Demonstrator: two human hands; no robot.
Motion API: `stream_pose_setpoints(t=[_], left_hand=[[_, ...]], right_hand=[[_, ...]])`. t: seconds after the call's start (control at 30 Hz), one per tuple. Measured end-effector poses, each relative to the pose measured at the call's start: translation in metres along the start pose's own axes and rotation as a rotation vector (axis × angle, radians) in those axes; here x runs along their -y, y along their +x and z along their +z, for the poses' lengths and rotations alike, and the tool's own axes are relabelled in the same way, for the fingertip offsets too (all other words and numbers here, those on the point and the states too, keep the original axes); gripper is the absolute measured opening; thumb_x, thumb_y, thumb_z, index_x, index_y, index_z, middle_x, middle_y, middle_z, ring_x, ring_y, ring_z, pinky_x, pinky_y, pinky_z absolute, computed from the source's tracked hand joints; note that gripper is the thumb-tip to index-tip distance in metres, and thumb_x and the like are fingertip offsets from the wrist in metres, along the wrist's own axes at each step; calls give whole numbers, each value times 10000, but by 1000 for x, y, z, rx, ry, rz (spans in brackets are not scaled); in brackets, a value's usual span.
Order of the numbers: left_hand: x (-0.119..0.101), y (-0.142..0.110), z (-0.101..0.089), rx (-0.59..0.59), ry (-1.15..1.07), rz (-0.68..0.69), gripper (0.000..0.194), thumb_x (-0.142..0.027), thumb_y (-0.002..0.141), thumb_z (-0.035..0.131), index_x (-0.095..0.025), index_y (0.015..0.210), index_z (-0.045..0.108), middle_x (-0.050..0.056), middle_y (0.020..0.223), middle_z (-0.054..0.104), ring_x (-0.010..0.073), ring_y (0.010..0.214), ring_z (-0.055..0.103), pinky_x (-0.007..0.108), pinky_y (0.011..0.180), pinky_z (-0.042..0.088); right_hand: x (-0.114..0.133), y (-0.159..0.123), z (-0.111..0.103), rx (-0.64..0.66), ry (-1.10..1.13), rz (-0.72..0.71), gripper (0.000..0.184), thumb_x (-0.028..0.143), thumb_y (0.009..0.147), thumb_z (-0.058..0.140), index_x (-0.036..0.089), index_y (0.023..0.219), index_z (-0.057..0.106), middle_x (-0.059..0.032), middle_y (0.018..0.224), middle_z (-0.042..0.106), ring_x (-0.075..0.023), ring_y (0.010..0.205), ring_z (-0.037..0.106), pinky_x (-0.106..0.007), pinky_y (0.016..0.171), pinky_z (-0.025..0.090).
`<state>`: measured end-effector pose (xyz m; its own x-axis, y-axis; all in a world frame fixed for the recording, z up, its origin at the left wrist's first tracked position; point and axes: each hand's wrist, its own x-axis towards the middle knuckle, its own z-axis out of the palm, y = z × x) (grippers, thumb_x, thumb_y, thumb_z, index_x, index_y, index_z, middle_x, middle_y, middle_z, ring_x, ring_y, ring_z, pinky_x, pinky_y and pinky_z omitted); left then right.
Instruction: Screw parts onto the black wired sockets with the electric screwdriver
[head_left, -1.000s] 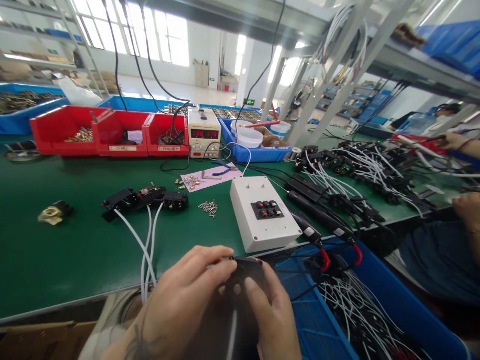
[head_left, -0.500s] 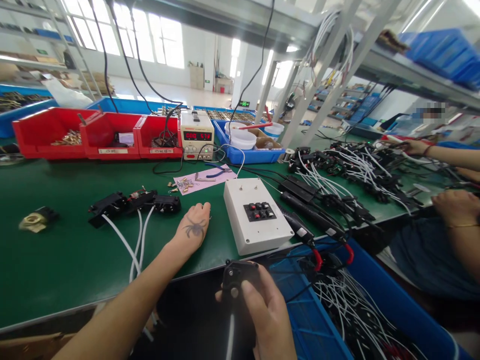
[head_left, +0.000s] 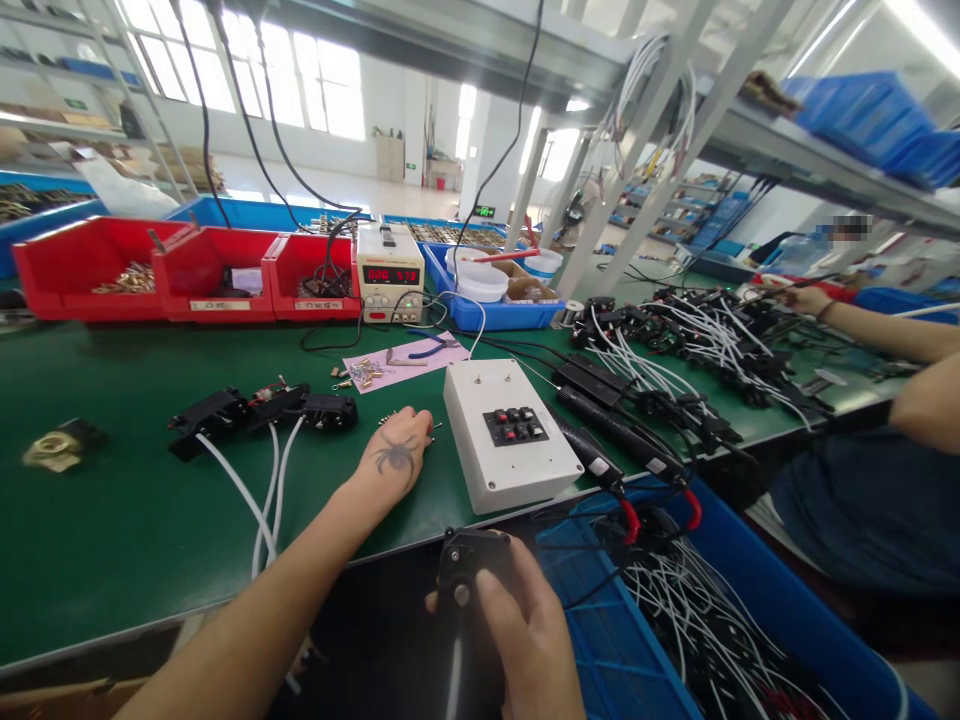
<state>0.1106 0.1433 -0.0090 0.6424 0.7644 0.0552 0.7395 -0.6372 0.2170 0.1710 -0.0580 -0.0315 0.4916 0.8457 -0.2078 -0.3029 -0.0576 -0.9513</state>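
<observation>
My right hand (head_left: 529, 630) grips a black plastic connector part (head_left: 465, 575) with a white cable hanging from it, held below the table's front edge. My left hand (head_left: 397, 448) reaches out onto the green mat, fingers curled down over a small pile of screws (head_left: 431, 425) beside the white test box (head_left: 508, 430). What those fingers pinch, if anything, is hidden. Three black connector parts with white cables (head_left: 262, 408) lie to the left of that hand.
Red bins (head_left: 180, 265) and a power supply (head_left: 388, 270) stand at the back. A pink sheet (head_left: 409, 358) holds small brass parts and pliers. Black probes and wired connectors (head_left: 675, 360) cover the right side. A blue bin (head_left: 750, 620) of cables sits lower right. Another person's arms (head_left: 885, 330) work at the right.
My left hand left the black part, reached forward onto the mat and now curls over the screws. The right hand keeps the part and has sunk slightly.
</observation>
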Motion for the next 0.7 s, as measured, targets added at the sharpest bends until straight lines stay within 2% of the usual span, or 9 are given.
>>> stream_pose_setpoints(t=[0.13, 0.27, 0.4, 0.47, 0.57, 0.63, 0.7], left_hand=[[-18, 19, -1, 22, 24, -33, 218, -286, 938, 618, -134, 1094, 628, 76, 1115, 649, 213, 1004, 642, 423, 873, 554], [-24, 34, 4, 23, 9, -83, 252, -317, 940, 616, -138, 1118, 621, 82, 1136, 644, 217, 1006, 641, 426, 867, 557], [-24, 33, 5, -34, -56, -81, 235, -322, 932, 627, -133, 1073, 627, 69, 1074, 651, 201, 945, 645, 409, 840, 555], [-23, 21, -2, -109, -114, -55, 176, -273, 936, 612, -124, 1029, 627, 67, 1041, 650, 203, 952, 638, 412, 858, 541], [-23, -15, -23, -244, -239, -8, 151, -170, 980, 474, -143, 1017, 618, 63, 1000, 659, 186, 943, 641, 346, 858, 535], [-25, -48, -40, -286, -347, 57, 164, -227, 991, 462, -210, 1010, 624, 9, 942, 685, 149, 846, 663, 250, 758, 548], [-29, -80, -53, -306, -543, 205, 142, -263, 966, 512, -268, 916, 644, -49, 855, 700, 116, 764, 677, 172, 663, 542]], right_hand=[[6, -3, 1, -27, -1, 18, 452, 565, 797, 679, 180, 1027, 624, -79, 803, 714, -255, 697, 707, -286, 577, 536], [14, -6, 3, -71, -8, 60, 488, 593, 777, 683, 188, 1042, 618, -80, 821, 722, -258, 725, 710, -300, 622, 547], [19, -8, 3, -94, -9, 59, 474, 585, 769, 692, 190, 1021, 620, -75, 813, 723, -246, 716, 706, -284, 610, 536], [22, -9, 3, -95, -15, 63, 459, 574, 779, 687, 189, 1021, 627, -70, 788, 724, -238, 702, 701, -278, 608, 533], [24, -10, 2, -108, -25, 44, 428, 544, 782, 695, 182, 1005, 646, -68, 761, 722, -250, 762, 697, -282, 624, 536], [24, -10, 3, -118, -13, 15, 419, 532, 774, 704, 179, 995, 653, -71, 786, 720, -272, 851, 690, -307, 678, 551], [25, -10, 4, -113, 0, -7, 396, 516, 779, 701, 184, 989, 654, -66, 836, 719, -270, 898, 678, -333, 760, 554]])
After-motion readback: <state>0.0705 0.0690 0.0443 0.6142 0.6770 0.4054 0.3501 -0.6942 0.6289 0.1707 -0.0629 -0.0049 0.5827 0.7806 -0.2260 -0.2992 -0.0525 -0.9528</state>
